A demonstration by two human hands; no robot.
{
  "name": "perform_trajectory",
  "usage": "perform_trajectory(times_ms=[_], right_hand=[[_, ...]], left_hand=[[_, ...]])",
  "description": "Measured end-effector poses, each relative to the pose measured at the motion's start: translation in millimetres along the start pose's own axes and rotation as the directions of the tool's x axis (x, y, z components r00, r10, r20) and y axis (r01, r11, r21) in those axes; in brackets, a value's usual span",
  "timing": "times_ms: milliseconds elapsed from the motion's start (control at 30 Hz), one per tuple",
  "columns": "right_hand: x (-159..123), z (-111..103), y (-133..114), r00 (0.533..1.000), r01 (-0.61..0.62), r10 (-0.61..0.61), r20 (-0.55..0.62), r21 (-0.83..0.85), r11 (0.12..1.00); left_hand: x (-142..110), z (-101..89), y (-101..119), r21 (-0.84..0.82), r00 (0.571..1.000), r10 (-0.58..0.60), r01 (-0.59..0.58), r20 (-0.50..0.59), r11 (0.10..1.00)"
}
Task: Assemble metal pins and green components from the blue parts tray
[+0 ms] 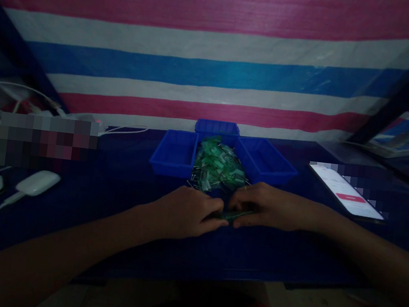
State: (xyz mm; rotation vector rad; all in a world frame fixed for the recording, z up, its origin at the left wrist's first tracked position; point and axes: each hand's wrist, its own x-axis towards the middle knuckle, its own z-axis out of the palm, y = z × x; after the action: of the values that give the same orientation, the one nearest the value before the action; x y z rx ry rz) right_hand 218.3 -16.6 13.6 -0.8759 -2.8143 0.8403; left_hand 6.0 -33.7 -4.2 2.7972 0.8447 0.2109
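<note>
My left hand point(193, 215) and my right hand point(257, 206) meet just in front of a heap of small green and clear pieces with thin metal-looking pins point(220, 165). Between them is a thin greenish strip point(232, 215), pinched by the fingers of both hands. What kind of piece it is, the dim light does not show. Blue plastic trays flank the heap, one on the left point(174, 152) and one on the right point(266, 161). Behind it stands a third blue tray point(218, 127).
A phone with a lit screen point(348, 192) lies on the dark blue table point(251, 257) to the right. White chargers point(38, 183) and cables are at the left. A striped plastic sheet point(214, 71) hangs behind the table, between dark posts.
</note>
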Motion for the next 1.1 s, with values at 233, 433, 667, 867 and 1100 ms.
perform_trajectory(times_ms=[233, 433, 667, 867, 1100], right_hand=[[-0.1, 1.1, 1.6, 0.998, 0.048, -0.050, 0.032, 0.066, 0.997], [0.4, 1.9, 4.6, 0.997, 0.073, -0.075, 0.025, 0.087, 0.994], [1.3, 4.5, 1.5, 0.999, 0.054, -0.054, 0.006, 0.077, 0.996], [-0.6, 1.7, -1.1, 1.000, 0.011, -0.011, -0.001, 0.071, 0.997], [-2.8, -2.2, -0.5, 0.999, -0.014, 0.012, 0.034, 0.051, 0.999]], left_hand=[[1.1, -2.1, 0.7, -0.032, 0.999, -0.041, 0.040, -0.013, 0.999], [0.5, 1.4, 0.2, -0.055, 0.997, -0.078, 0.077, -0.023, 0.996], [1.1, 3.6, 0.4, 0.045, 0.999, -0.033, 0.034, -0.027, 0.998], [1.6, 3.2, -0.7, -0.047, 0.998, -0.052, 0.050, -0.034, 0.998], [1.4, 0.2, 1.2, -0.142, 0.996, -0.082, 0.078, -0.022, 0.987]])
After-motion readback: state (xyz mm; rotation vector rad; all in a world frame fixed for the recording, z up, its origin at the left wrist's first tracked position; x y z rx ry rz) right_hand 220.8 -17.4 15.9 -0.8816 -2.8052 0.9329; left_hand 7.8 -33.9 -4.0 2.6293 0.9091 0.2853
